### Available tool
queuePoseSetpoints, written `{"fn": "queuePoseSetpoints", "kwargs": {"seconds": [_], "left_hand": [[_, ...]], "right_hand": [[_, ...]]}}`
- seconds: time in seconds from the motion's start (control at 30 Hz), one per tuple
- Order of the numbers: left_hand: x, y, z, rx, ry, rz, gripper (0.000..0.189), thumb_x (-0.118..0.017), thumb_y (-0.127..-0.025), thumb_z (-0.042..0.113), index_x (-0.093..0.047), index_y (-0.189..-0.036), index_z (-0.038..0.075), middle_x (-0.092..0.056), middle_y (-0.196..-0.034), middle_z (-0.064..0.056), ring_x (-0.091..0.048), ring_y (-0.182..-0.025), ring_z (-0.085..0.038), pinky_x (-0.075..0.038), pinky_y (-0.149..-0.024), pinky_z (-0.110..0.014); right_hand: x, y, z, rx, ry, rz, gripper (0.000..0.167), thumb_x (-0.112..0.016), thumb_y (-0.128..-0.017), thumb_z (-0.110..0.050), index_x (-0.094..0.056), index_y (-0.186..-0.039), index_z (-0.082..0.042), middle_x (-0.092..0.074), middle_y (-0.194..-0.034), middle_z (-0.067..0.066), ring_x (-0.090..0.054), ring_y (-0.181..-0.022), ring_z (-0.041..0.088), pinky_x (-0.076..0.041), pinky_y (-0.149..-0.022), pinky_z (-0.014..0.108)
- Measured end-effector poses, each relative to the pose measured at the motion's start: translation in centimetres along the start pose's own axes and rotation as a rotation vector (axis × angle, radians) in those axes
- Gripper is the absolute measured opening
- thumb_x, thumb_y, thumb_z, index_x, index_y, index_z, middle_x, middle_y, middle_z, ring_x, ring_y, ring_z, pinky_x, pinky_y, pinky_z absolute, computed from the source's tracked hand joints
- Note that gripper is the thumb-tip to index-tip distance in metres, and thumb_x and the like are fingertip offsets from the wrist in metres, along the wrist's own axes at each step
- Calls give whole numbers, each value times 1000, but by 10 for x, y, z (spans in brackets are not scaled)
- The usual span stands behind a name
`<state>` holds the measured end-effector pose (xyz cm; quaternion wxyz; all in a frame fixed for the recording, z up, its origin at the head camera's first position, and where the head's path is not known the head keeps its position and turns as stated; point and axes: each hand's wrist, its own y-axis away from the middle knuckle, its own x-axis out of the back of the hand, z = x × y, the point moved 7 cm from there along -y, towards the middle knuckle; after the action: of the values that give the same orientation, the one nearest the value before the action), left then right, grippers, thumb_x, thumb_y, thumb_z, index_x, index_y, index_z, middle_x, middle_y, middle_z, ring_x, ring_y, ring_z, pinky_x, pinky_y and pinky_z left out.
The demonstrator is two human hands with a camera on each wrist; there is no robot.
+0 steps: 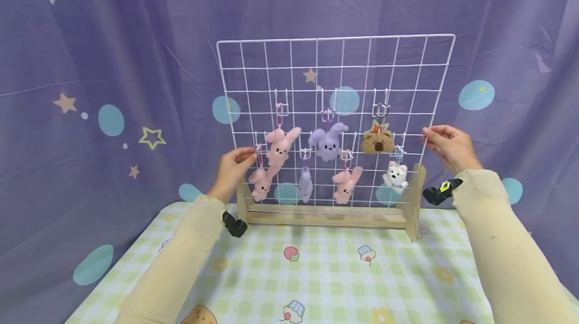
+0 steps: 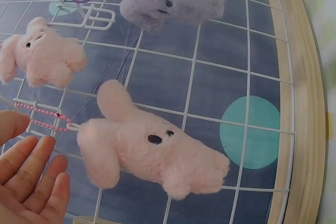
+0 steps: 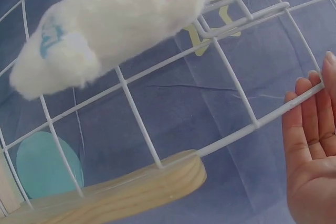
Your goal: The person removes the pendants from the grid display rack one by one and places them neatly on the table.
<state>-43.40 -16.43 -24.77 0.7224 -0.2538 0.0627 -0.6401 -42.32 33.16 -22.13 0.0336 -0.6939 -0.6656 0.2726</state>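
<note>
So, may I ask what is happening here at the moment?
A person's right hand pinches the right edge of a white wire grid, which stands in a wooden base. The left hand is beside the pink bead chain of a pink plush bunny at lower left; contact is unclear. Seven plush keychains hang on the grid.

Cloth-covered table, green-and-white checks, cupcake prints, wooden stand resting near the far edge.

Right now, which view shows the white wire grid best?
The head view: nearly the whole white wire grid, top and both sides, is framed. Left and right wrist views show only close sections, partly hidden behind plush toys.
</note>
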Motion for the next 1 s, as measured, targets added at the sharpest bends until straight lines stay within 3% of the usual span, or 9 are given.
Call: {"fn": "queuePoseSetpoints", "kwargs": {"seconds": [0.17,0.4,0.63,0.83,1.0], "left_hand": [[-3,-2,-1,-12,16,2,30,-64,-90,12,-63,-114,-5,-64,-113,-23,-59,-83,1,-47,-76,-12],[-4,-1,-5,-21,12,-7,28,-63,-91,14,-65,-111,-5,-65,-112,-22,-60,-83,1,-48,-75,-13],[-8,0,-8,1,23,-22,30,-64,-91,17,-65,-112,-5,-67,-110,-18,-61,-84,1,-49,-75,-14],[-6,0,-10,-26,86,13,28,-66,-88,10,-64,-106,-10,-72,-89,-3,-62,-76,3,-50,-73,-13],[-5,1,-8,-28,140,23,26,-67,-88,9,-65,-105,-11,-68,-77,13,-63,-75,1,-50,-72,-13]], "right_hand": [[-3,6,-4,-57,10,8,14,-62,-87,4,-65,-79,-7,-70,-72,1,-68,-65,10,-54,-62,16],[-7,5,-4,39,87,75,13,-65,-85,2,-64,-77,-8,-68,-68,-1,-66,-62,7,-53,-59,16],[-7,5,-3,63,114,135,16,-64,-86,2,-64,-75,-9,-68,-67,-2,-65,-61,6,-53,-60,15],[-11,7,-4,74,121,135,16,-65,-86,2,-64,-74,-9,-67,-65,-3,-65,-59,6,-52,-58,15],[-9,9,-5,51,153,152,16,-65,-86,-1,-63,-72,-10,-66,-64,-4,-64,-58,5,-52,-57,14]]}}
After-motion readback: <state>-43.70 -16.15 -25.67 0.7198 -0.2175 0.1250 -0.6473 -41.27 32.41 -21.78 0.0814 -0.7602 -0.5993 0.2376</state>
